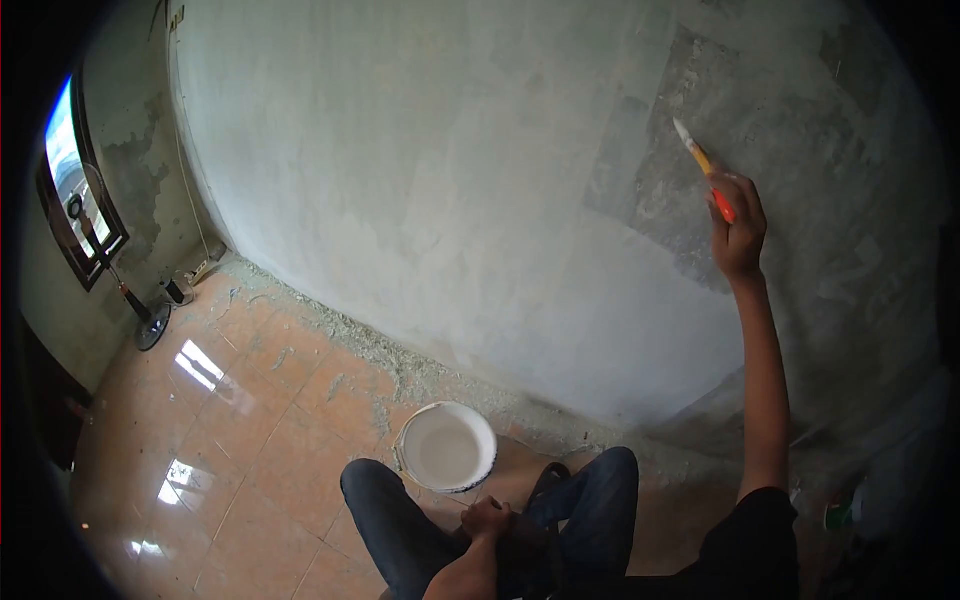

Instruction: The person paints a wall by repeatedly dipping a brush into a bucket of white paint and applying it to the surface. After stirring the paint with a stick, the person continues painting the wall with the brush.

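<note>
My right hand [740,225] is raised to the wall at the right, its fingers wrapped round the handle of a paintbrush [702,160]. The brush has an orange-red and yellow handle and a whitish tip that points up and left, at or close to a rough dark grey patch [690,190] of wall. Whether the bristles touch the wall is hard to tell. My left hand [488,518] rests between my knees with its fingers curled in, and nothing shows in it. Just in front of my knees stands a white bucket [468,410] with pale liquid in it.
Flakes of scraped paint [375,350] lie along the foot of the pale wall [430,180]. Glossy orange floor tiles [260,450] spread to the left. A standing fan [150,325] is near the window [75,180]. A green object [838,516] sits at the lower right.
</note>
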Demonstrator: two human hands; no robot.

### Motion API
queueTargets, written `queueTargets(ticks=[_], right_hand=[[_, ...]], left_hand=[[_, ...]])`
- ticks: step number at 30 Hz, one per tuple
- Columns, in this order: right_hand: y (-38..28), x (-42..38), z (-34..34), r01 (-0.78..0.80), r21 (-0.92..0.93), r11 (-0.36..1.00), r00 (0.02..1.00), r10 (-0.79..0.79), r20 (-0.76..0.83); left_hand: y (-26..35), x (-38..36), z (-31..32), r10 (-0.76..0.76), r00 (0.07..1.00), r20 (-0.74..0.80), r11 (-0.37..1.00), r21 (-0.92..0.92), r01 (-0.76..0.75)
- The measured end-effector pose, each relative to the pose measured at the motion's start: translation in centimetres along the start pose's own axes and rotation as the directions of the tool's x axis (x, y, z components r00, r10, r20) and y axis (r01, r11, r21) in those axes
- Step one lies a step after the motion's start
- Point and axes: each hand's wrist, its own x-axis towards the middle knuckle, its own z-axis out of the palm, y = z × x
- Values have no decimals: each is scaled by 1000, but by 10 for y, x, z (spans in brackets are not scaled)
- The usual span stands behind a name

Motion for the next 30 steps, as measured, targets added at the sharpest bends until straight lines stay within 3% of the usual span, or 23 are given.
queueTargets(ticks=[1, 3, 4, 5, 6, 7, 8, 10, 11, 13, 17, 20, 22, 23, 26, 27, 29, 30], right_hand=[[-3, -11, 2, -1, 1, 1000, 1000, 1, 2], [-9, -28, 4, -385, 302, 872, 907, 418, -52], [-17, -30, 5, -595, 414, 689, 753, 658, -14], [-17, -32, 6, -600, 412, 686, 749, 662, -11], [-14, -33, 8, -679, 611, 408, 538, 842, 35], [-12, -35, 10, -646, 758, 92, 300, 944, 141], [-10, -39, 11, -646, 758, 90, 298, 944, 142], [-3, -49, 14, -501, 851, -158, 163, 949, 272], [1, -53, 16, -498, 853, -159, 164, 948, 272], [5, -60, 17, -382, 879, -286, 132, 924, 358], [2, -58, 19, -339, 904, -258, 142, 937, 320], [-2, -49, 19, -254, 932, -259, 209, 926, 314], [-1, -43, 25, -230, 967, -113, 374, 907, 194], [-2, -37, 29, -225, 968, -108, 375, 908, 188], [-18, -7, 44, -261, 957, 128, 444, 896, 2], [-20, -4, 50, -256, 958, 132, 444, 896, -5], [-20, -2, 65, -374, 852, 367, 594, 800, -84], [-24, 0, 68, -344, 872, 347, 597, 798, -82]], left_hand=[[0, 0, 1, -9, 1000, -11, 1000, 6, 9], [0, 2, 3, -12, 1000, -20, 1000, 16, 12], [-1, 1, 4, -11, 999, -30, 1000, 24, 12], [-2, 0, 4, -12, 1000, -26, 999, 30, 13], [0, -1, 1, -9, 1000, -20, 1000, 13, 10], [1, -2, -1, -7, 1000, -16, 1000, -5, 7], [2, -3, -3, -8, 1000, -16, 1000, -3, 8], [4, -4, -5, -23, 1000, -12, 1000, -2, 23], [4, -3, -5, -24, 1000, -16, 1000, -2, 24], [3, -3, -5, -23, 1000, -15, 1000, 0, 23], [2, -2, -3, -8, 1000, -21, 1000, 26, 9], [1, -1, -1, -7, 1000, -19, 999, 37, 8], [1, -1, -2, -13, 1000, 0, 999, 31, 13], [1, -1, -2, -8, 1000, -4, 999, 32, 8], [2, -1, -3, -25, 1000, -2, 998, 51, 25], [3, -2, -5, -26, 1000, 6, 998, 49, 25], [4, -3, -8, -24, 1000, 4, 999, 44, 24], [5, -4, -9, -32, 999, 13, 999, 43, 31]])
